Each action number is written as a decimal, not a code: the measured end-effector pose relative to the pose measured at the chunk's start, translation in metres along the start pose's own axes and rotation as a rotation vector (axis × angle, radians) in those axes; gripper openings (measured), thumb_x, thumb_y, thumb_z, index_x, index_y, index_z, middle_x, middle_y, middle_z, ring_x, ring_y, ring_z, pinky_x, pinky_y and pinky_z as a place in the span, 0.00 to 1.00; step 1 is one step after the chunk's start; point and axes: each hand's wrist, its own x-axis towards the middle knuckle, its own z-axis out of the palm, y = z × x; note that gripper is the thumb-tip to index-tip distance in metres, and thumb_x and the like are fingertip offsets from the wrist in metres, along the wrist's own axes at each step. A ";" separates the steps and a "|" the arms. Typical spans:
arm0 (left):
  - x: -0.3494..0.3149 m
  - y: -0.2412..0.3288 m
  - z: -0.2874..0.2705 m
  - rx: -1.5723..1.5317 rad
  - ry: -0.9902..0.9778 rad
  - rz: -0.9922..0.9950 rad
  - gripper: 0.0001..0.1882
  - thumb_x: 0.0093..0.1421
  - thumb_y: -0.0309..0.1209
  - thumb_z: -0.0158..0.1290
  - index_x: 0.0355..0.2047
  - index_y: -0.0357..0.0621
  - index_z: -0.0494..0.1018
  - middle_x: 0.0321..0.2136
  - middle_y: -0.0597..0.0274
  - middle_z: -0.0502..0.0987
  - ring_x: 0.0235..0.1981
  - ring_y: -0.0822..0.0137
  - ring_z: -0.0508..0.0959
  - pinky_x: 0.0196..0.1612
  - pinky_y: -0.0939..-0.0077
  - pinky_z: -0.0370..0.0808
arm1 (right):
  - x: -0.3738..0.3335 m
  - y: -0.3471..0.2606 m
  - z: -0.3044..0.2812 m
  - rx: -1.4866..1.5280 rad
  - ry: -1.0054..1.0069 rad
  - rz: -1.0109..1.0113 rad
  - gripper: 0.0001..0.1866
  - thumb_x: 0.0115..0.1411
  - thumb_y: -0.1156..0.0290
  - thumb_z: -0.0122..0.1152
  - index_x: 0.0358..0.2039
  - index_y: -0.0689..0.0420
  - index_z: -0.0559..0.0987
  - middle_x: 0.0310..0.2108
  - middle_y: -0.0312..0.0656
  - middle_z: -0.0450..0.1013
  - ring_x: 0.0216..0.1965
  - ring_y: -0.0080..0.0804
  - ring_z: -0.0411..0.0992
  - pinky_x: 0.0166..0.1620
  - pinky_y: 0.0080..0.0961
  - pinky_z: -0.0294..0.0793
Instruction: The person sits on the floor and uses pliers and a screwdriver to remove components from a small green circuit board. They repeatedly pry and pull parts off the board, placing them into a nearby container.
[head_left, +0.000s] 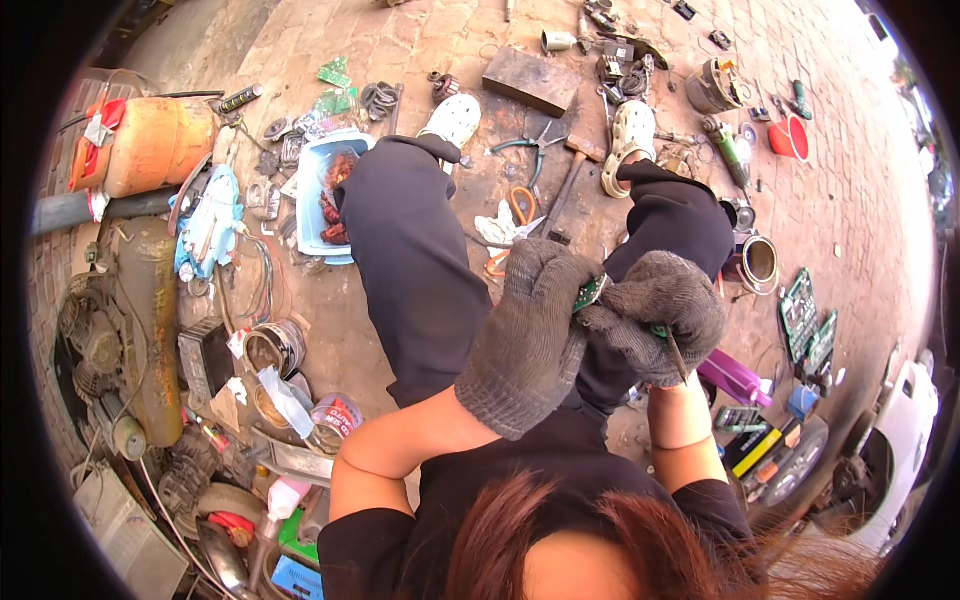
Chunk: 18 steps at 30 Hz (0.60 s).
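My left hand (pixel 528 340), in a dark grey knitted glove, is closed on a small green circuit board (pixel 591 292) that pokes out past the fingertips. My gloved right hand (pixel 668 308) is right beside it, its fingertips at the board's edge. Gripped in the right hand is a thin tool (pixel 675 350) with a green part and a slim metal shaft pointing back toward me. The fingers cover the rest of it, so its kind cannot be told. Both hands are above my lap.
Between my feet lie a hammer (pixel 572 185), blue-handled pliers (pixel 538 150), orange-handled scissors (pixel 523 205) and a metal block (pixel 530 82). A light blue basin (pixel 312 215) stands left, near an orange gas cylinder (pixel 165 145). Right are a red cup (pixel 789 138) and circuit boards (pixel 800 315).
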 end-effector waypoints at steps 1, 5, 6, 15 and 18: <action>0.000 0.000 0.001 0.002 0.005 -0.007 0.22 0.50 0.22 0.51 0.48 0.39 0.66 0.43 0.45 0.67 0.46 0.43 0.70 0.46 0.56 0.70 | 0.000 -0.001 0.002 -0.044 0.001 0.002 0.13 0.37 0.76 0.77 0.25 0.57 0.82 0.22 0.37 0.75 0.22 0.33 0.71 0.29 0.29 0.69; -0.003 -0.016 0.013 -0.002 0.029 -0.048 0.18 0.56 0.24 0.46 0.47 0.35 0.67 0.33 0.50 0.72 0.41 0.50 0.72 0.47 0.58 0.68 | 0.000 0.006 0.006 -0.150 -0.049 0.142 0.10 0.44 0.73 0.73 0.28 0.58 0.81 0.23 0.38 0.74 0.25 0.29 0.72 0.31 0.25 0.70; -0.004 -0.024 0.016 -0.126 -0.013 -0.125 0.17 0.57 0.25 0.46 0.47 0.35 0.67 0.30 0.52 0.72 0.36 0.55 0.73 0.43 0.62 0.70 | 0.008 0.001 0.011 -0.090 -0.072 0.320 0.10 0.47 0.70 0.71 0.30 0.57 0.81 0.23 0.39 0.74 0.25 0.29 0.73 0.31 0.24 0.71; 0.009 -0.023 -0.014 -0.969 -0.384 -0.752 0.09 0.63 0.32 0.49 0.39 0.38 0.69 0.16 0.64 0.70 0.12 0.76 0.68 0.15 0.82 0.65 | 0.019 0.023 -0.001 0.229 -0.084 0.537 0.16 0.53 0.65 0.68 0.39 0.61 0.80 0.23 0.34 0.73 0.24 0.18 0.69 0.30 0.17 0.69; 0.010 -0.025 -0.012 -0.940 -0.419 -0.777 0.10 0.63 0.31 0.50 0.38 0.37 0.69 0.15 0.64 0.71 0.13 0.75 0.70 0.16 0.82 0.67 | 0.015 0.026 -0.001 0.123 -0.213 0.551 0.12 0.52 0.67 0.69 0.33 0.60 0.81 0.22 0.35 0.74 0.24 0.16 0.70 0.29 0.16 0.68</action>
